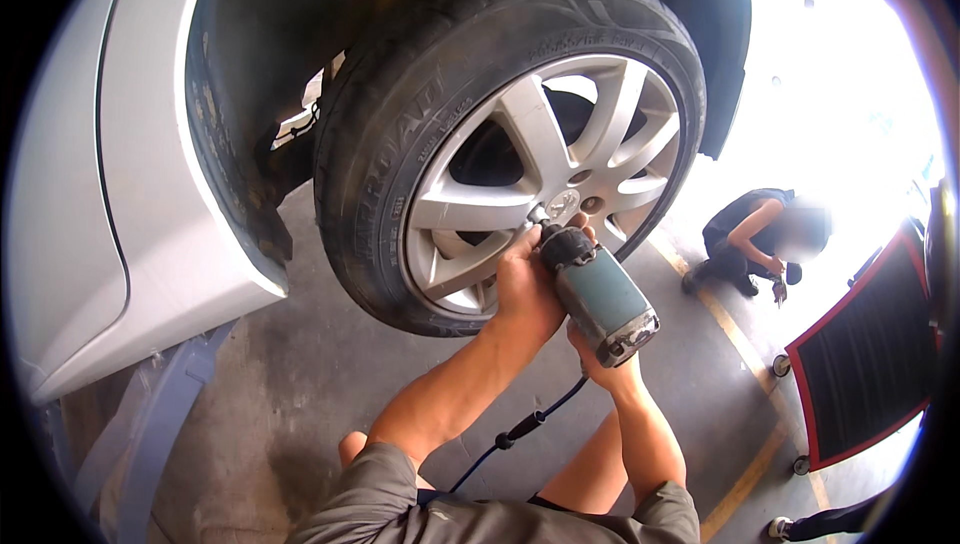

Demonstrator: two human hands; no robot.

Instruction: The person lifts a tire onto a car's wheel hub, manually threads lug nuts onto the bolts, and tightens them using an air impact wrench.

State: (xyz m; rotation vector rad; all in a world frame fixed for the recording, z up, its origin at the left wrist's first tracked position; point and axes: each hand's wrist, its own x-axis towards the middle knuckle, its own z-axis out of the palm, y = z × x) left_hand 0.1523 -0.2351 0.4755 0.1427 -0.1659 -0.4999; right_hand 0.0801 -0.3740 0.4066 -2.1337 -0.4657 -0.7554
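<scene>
A grey-green pneumatic impact wrench is pressed with its socket against the hub of a silver alloy wheel with a black tyre. My left hand wraps the wrench's front end near the socket. Below the tool body, my right hand grips the handle. A dark air hose runs down from the tool toward my lap. The wheel sits in the wheel arch of a raised silver car.
Another person crouches on the concrete floor beyond the wheel at right. A red-edged black creeper board on castors lies at far right. Yellow floor lines run past it. A lift arm sits under the car at lower left.
</scene>
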